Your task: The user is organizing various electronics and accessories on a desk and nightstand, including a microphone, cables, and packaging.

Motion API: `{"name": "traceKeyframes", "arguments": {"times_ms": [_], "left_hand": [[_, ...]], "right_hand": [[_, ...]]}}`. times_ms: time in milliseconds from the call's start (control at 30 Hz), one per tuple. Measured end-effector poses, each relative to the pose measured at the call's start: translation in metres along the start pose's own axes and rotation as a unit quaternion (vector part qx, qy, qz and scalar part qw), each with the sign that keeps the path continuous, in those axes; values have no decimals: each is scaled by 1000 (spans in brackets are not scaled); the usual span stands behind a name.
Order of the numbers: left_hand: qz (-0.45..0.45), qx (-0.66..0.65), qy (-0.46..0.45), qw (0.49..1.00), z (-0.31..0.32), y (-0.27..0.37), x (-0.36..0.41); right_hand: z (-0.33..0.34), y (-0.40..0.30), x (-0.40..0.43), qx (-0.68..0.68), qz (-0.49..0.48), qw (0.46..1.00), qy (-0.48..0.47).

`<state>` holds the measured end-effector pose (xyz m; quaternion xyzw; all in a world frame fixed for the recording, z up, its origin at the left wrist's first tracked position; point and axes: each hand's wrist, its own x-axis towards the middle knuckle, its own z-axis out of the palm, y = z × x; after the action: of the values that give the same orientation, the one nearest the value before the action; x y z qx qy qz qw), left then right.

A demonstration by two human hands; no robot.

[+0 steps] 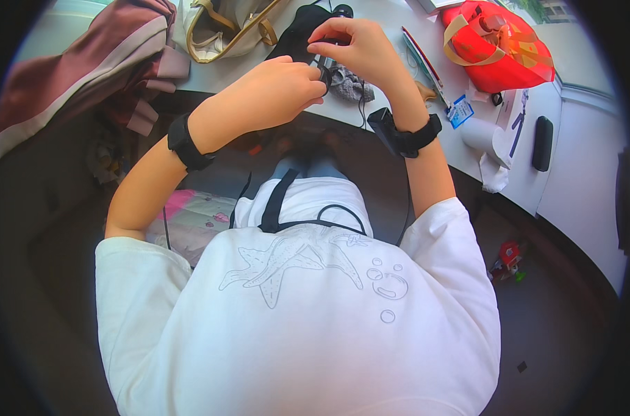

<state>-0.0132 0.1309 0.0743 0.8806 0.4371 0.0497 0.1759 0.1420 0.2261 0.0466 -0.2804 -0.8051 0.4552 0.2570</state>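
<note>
Both hands are raised over the near edge of a white desk. My left hand has its fingers curled around a small black item, whose kind I cannot tell. Close beside it, my right hand is bent with thumb and forefinger near each other; a thin dark piece shows between them, too small to name. Under and behind the hands lie a grey fuzzy thing and a black cloth. A thin black cord hangs over the desk edge. Each wrist wears a black strap, the right one with a black box.
A cream bag with tan trim stands at the back left, beside a pink and grey garment. To the right are a red bag, a blue card, a white cup, a tissue and a black case.
</note>
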Motion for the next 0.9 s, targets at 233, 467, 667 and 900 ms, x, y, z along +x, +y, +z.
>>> {"name": "traceKeyframes", "arguments": {"times_ms": [233, 467, 667, 900], "left_hand": [[182, 143, 123, 965, 2, -5, 3], [165, 100, 92, 977, 6, -9, 5], [-144, -145, 72, 976, 12, -12, 2], [-406, -627, 43, 663, -2, -4, 4]], "right_hand": [[13, 26, 4, 122, 41, 980, -151], [22, 40, 5, 121, 24, 970, -209], [19, 31, -18, 136, 49, 984, 105], [12, -5, -73, 151, 209, 966, -12]]}}
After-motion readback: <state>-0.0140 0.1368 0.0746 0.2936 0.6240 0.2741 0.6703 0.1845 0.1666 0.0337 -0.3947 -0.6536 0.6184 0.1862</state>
